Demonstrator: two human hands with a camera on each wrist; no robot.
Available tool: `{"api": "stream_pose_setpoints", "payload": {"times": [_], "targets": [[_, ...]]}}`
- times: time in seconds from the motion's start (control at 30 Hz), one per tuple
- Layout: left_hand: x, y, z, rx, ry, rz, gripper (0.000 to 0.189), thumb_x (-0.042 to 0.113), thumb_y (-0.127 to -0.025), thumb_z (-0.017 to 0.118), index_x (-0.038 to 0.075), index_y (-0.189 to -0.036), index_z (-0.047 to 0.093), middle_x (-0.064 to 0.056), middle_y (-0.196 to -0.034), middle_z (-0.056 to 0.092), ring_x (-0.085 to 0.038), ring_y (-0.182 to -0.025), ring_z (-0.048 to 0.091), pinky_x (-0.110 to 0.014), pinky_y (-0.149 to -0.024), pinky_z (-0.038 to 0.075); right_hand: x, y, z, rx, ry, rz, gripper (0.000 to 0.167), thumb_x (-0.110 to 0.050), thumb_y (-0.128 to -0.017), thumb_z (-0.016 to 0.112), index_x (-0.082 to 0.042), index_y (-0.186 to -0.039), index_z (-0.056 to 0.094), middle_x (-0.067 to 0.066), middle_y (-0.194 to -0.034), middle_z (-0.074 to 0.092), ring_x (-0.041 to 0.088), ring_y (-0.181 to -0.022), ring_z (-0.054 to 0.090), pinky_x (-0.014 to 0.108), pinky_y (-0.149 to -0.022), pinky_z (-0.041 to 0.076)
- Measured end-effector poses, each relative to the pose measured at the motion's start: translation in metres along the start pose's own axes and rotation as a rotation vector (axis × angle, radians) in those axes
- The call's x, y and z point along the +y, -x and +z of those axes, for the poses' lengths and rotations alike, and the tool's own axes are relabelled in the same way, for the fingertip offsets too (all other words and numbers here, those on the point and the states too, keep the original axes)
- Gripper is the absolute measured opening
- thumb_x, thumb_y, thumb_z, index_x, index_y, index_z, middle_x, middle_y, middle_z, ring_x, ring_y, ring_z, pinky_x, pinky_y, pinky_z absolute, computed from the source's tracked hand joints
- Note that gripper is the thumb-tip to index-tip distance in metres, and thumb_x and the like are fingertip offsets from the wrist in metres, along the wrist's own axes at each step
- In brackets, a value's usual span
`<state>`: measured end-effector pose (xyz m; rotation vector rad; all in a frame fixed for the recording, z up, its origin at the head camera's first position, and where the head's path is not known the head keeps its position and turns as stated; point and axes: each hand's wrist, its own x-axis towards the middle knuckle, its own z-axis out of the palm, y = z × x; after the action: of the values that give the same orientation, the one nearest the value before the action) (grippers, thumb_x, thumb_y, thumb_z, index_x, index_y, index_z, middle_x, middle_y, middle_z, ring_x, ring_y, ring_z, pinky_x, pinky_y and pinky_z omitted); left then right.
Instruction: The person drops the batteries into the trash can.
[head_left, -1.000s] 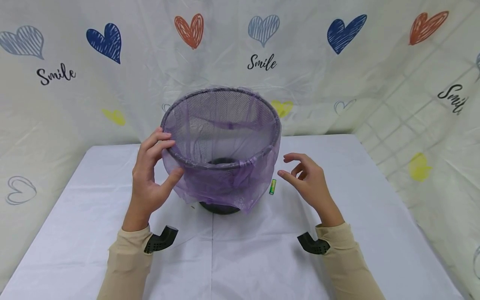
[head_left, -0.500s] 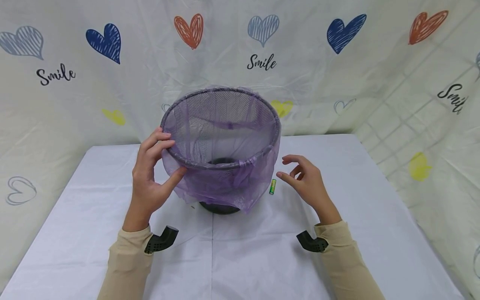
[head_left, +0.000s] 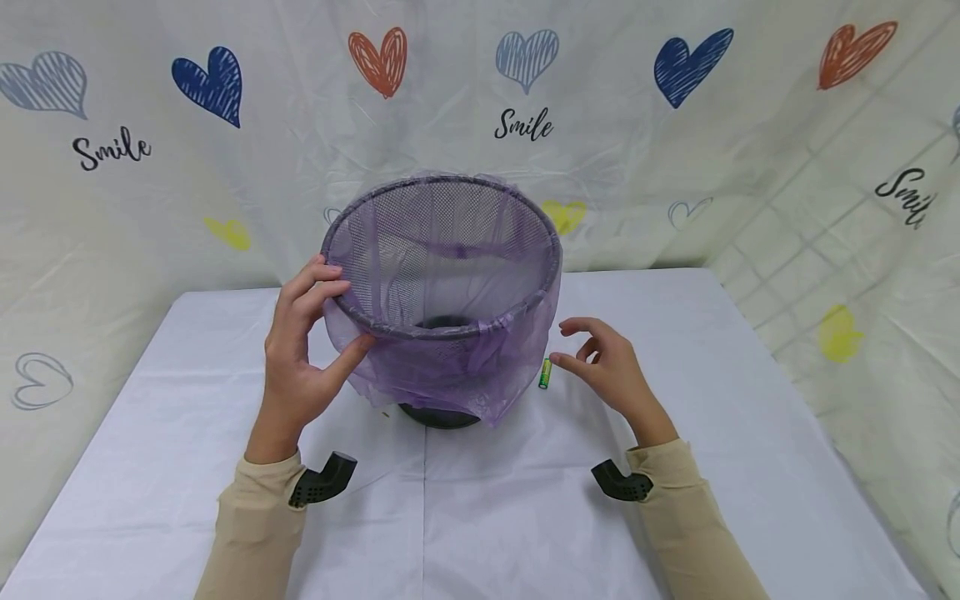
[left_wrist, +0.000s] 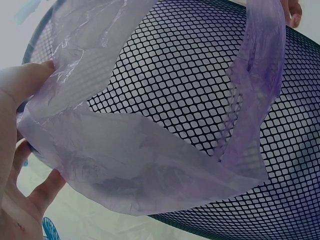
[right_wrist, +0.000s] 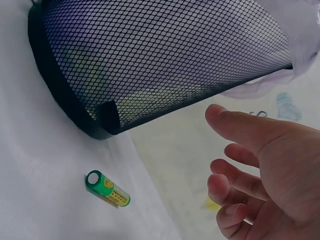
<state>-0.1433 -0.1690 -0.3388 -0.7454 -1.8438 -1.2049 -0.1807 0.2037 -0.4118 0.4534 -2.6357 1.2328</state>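
A black wire-mesh wastebasket stands on the table, with a thin purple bin liner folded over its rim. My left hand grips the left side of the rim, fingers over the edge and thumb against the liner outside. My right hand hovers right of the basket, holding nothing, its fingers loosely bent. Just left of its thumb in the head view lies a green and yellow battery. In the right wrist view the battery rests on the cloth near the basket's base, apart from the fingers.
White cloth covers the table. Behind it hangs a white backdrop printed with hearts and "Smile". Each wrist carries a black camera mount. A tiny dark speck lies left of the basket's base.
My right hand has drifted slightly left and down, so its thumb tip is nearer the battery in the head view. The left hand and wastebasket have stayed nearly still.
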Motion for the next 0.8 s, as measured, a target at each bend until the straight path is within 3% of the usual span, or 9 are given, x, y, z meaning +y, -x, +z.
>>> {"api": "stream_pose_setpoints", "payload": {"times": [0.27,0.8], "targets": [[0.002,-0.001,0.001,0.006,0.003,0.014,0.061,0.039,-0.087,0.07,-0.013,-0.114,0.056,-0.029,-0.126,0.051,-0.038,-0.138,0.039,-0.026,-0.109,0.044,0.006,0.0,0.006,-0.067,0.014,0.051,0.048,-0.025,-0.08,0.08,-0.016,-0.122,0.06,0.006,-0.116,0.065,0.011,-0.069,0.054,0.021,-0.056,0.044],[0.004,-0.002,0.001,0.009,0.015,0.014,0.06,0.038,-0.088,0.07,-0.014,-0.113,0.056,-0.029,-0.126,0.051,-0.038,-0.138,0.039,-0.028,-0.111,0.043,0.019,0.0,0.016,-0.195,0.086,0.113,0.056,-0.023,-0.076,0.082,-0.008,-0.125,0.06,0.012,-0.114,0.063,0.014,-0.069,0.052,0.023,-0.058,0.045]]}}
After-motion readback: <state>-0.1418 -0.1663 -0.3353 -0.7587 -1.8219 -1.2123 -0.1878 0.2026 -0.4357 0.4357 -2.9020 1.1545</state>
